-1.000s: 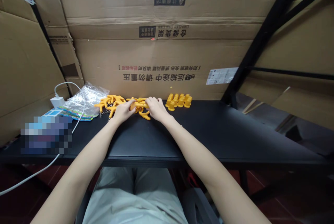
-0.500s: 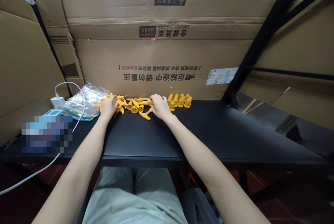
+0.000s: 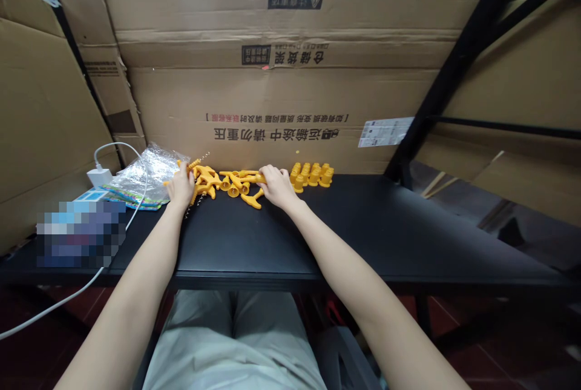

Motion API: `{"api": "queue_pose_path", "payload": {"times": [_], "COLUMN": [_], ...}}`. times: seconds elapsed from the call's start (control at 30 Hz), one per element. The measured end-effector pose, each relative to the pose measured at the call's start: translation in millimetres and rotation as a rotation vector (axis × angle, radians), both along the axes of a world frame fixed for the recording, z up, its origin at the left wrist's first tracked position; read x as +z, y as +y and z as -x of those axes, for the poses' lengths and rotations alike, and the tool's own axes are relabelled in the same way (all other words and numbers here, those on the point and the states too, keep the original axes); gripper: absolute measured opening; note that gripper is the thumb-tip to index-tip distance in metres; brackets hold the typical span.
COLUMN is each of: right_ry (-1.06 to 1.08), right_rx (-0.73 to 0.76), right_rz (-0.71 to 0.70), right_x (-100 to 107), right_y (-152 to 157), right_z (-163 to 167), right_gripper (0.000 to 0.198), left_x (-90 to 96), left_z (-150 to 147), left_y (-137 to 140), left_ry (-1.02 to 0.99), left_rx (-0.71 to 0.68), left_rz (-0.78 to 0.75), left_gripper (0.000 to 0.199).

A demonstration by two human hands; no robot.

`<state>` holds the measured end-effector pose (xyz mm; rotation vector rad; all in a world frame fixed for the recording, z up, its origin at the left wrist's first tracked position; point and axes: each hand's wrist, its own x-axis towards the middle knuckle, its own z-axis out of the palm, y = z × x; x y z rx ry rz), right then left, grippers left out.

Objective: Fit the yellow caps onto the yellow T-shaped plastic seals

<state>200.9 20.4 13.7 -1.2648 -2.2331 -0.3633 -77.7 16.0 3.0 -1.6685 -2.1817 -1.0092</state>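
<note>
My left hand [image 3: 181,188] is closed around a yellow corkscrew [image 3: 195,163], whose metal spiral points up and to the right. Beside that hand lies a pile of yellow corkscrews [image 3: 207,177]; another spiral shows below my wrist. My right hand [image 3: 276,185] pinches the end of a yellow plastic handle [image 3: 256,178]; my fingers hide part of it. Yellow bell-shaped pieces [image 3: 233,191] with round open ends lie between my hands. A loose T-shaped yellow piece [image 3: 252,198] rests in front of them. Right of my right hand stand several yellow cup-like pieces [image 3: 313,177] in rows.
A black tabletop [image 3: 254,238] lies under everything, with a cardboard wall [image 3: 281,93] behind it. At left are clear plastic bags [image 3: 149,172], a white charger [image 3: 98,177] with its cable, and a blurred-out object [image 3: 82,234]. A black metal post [image 3: 436,93] rises at right.
My left hand has moved slightly left with the corkscrew, which has turned so its spiral points more upward. My right hand has stayed nearly still.
</note>
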Motion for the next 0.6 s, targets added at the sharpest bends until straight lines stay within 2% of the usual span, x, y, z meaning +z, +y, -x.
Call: {"api": "queue_pose_path", "payload": {"times": [0.3, 0.47, 0.6], "right_ry": [0.000, 0.013, 0.023], "right_rx": [0.009, 0.021, 0.020], "right_rz": [0.012, 0.009, 0.005], "right_x": [-1, -2, -1], "right_y": [0, 2, 1], "right_z": [1, 0, -1], "right_gripper": [0.015, 0.014, 0.015], "left_x": [-1.2, -8.1, -22.0], "left_z": [3, 8, 15], "left_y": [1, 10, 26], "left_ry": [-0.085, -0.049, -0.030], "left_rx": [-0.040, -0.211, -0.297], "left_rz": [-0.107, -0.124, -0.032], "left_gripper": [0.040, 0.042, 0.048]}}
